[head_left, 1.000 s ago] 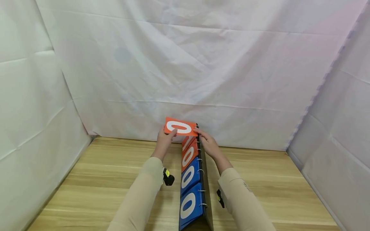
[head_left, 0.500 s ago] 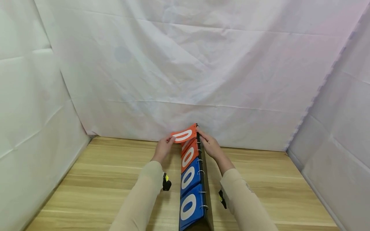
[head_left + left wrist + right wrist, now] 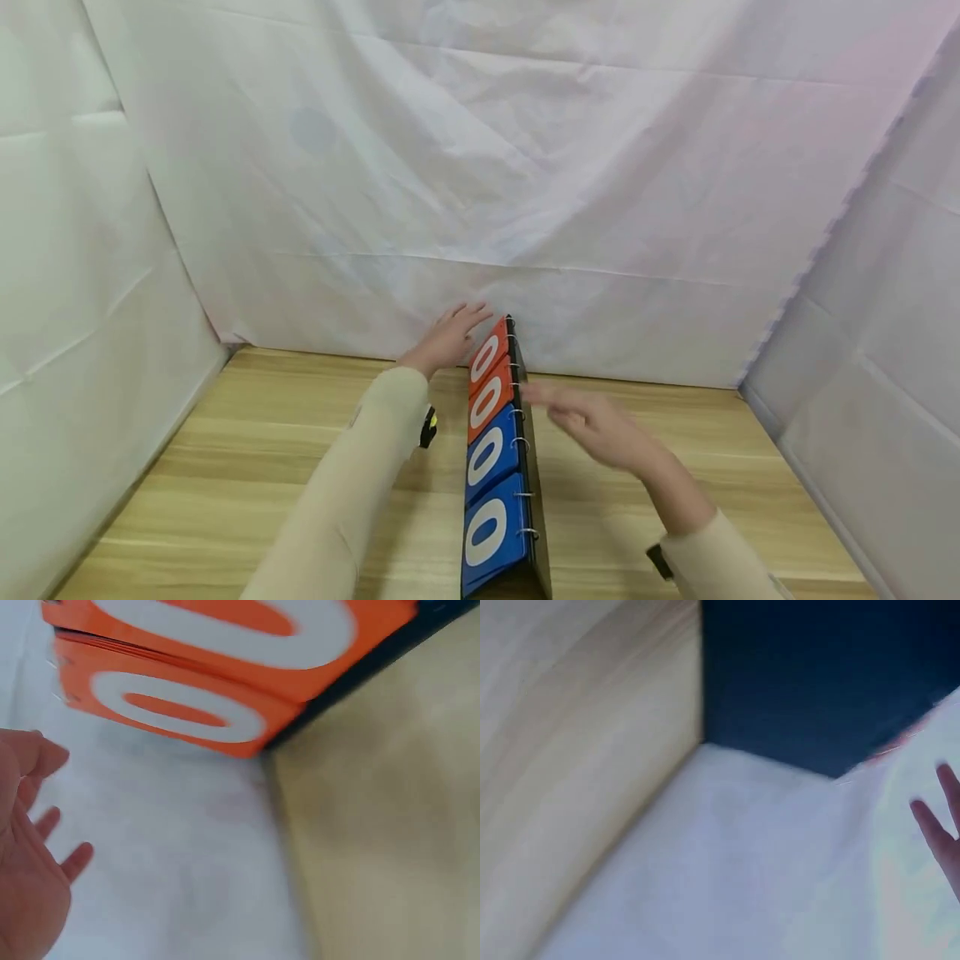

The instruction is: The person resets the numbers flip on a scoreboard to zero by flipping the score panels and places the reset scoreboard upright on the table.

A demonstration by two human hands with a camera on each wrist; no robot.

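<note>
A flip scoreboard [image 3: 498,467] stands on the wooden table [image 3: 225,467], running away from me. It shows two orange cards [image 3: 489,379] at the far end and two blue cards [image 3: 487,500] nearer, each with a white zero. My left hand [image 3: 450,333] hovers open just left of the far orange card [image 3: 187,716], fingers spread, holding nothing. My right hand [image 3: 592,421] is open and blurred, to the right of the board's black back [image 3: 817,682], apart from it.
White cloth [image 3: 480,167] hangs behind the table and along both sides, close to the scoreboard's far end. Bare wood lies left and right of the board. A small black device [image 3: 428,427] is strapped at the left wrist.
The raised orange zero card has dropped flat onto the board. Both hands have let go; the left has drawn up and away, the right has pulled back to the right.
</note>
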